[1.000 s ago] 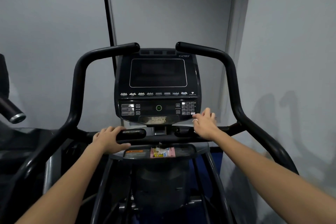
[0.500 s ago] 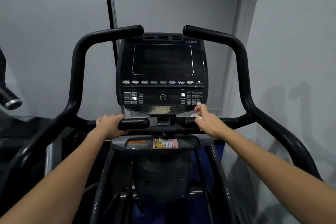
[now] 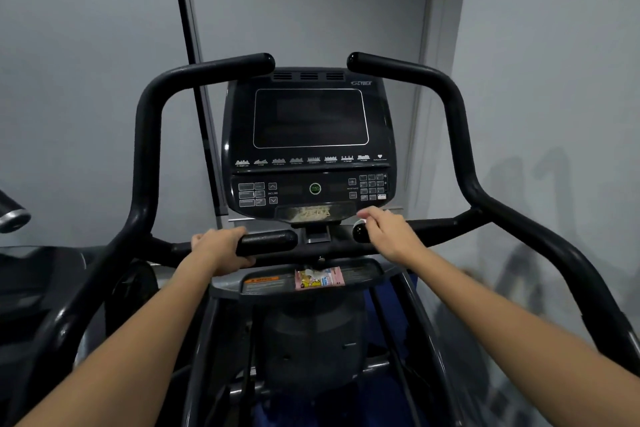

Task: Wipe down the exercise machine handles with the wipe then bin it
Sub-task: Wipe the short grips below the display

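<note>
The black exercise machine fills the view. My left hand (image 3: pixel 221 248) grips the short left inner handle (image 3: pixel 270 241), with the fingers wrapped over the bar. My right hand (image 3: pixel 391 234) lies curled over the short right inner handle (image 3: pixel 360 234), close to its rounded end. The wipe is almost entirely hidden under that hand, with only a pale tip by the fingers. Two long curved outer handles rise on the left (image 3: pixel 221 69) and the right (image 3: pixel 398 68) of the console (image 3: pixel 310 118).
A pink packet (image 3: pixel 318 277) lies in the small tray (image 3: pixel 367 274) below the handles. Part of another machine (image 3: pixel 14 217) shows at the far left. Grey walls stand close behind and to the right. No bin is in view.
My right hand's fingers have come down from the console's lower edge and curled onto the right inner handle. My left hand keeps its grip. The view has shifted slightly.
</note>
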The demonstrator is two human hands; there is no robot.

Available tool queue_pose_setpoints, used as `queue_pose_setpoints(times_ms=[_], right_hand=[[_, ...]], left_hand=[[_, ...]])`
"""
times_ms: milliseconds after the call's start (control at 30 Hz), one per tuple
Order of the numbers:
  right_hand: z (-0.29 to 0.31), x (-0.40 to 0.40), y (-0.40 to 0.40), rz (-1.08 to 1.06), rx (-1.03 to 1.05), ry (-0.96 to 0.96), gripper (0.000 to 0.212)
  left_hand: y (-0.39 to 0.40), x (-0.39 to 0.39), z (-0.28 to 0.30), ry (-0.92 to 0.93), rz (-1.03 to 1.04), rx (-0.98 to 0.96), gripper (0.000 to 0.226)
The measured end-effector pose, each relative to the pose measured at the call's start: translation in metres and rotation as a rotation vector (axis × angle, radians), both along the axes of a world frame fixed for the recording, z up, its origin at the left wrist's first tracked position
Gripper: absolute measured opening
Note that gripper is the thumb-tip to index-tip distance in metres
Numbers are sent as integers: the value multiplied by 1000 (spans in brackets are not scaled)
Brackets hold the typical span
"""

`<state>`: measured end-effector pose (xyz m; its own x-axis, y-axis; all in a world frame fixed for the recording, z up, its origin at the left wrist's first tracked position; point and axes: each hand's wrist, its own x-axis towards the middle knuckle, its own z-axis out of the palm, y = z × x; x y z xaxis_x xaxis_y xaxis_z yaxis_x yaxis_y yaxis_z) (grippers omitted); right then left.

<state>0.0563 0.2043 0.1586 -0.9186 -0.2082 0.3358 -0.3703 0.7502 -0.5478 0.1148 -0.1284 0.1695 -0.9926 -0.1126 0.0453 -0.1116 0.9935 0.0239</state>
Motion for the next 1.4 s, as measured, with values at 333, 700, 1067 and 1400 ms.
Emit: queue_pose_setpoints(times_ms=[333, 700, 1067, 1400], right_hand=[[6, -9, 50, -145, 210, -50, 40], [-13, -9, -14, -78, 287, 328, 49], [-1, -16, 59, 24, 116, 6, 41], [15, -27, 31, -36, 95, -70, 38]], left_hand=[[-6, -19, 12, -152, -35, -49, 48], [-9, -28, 13, -195, -53, -44, 36], [-10, -26, 13, -192, -69, -19, 34], [-10, -26, 13, -163, -53, -11, 38]])
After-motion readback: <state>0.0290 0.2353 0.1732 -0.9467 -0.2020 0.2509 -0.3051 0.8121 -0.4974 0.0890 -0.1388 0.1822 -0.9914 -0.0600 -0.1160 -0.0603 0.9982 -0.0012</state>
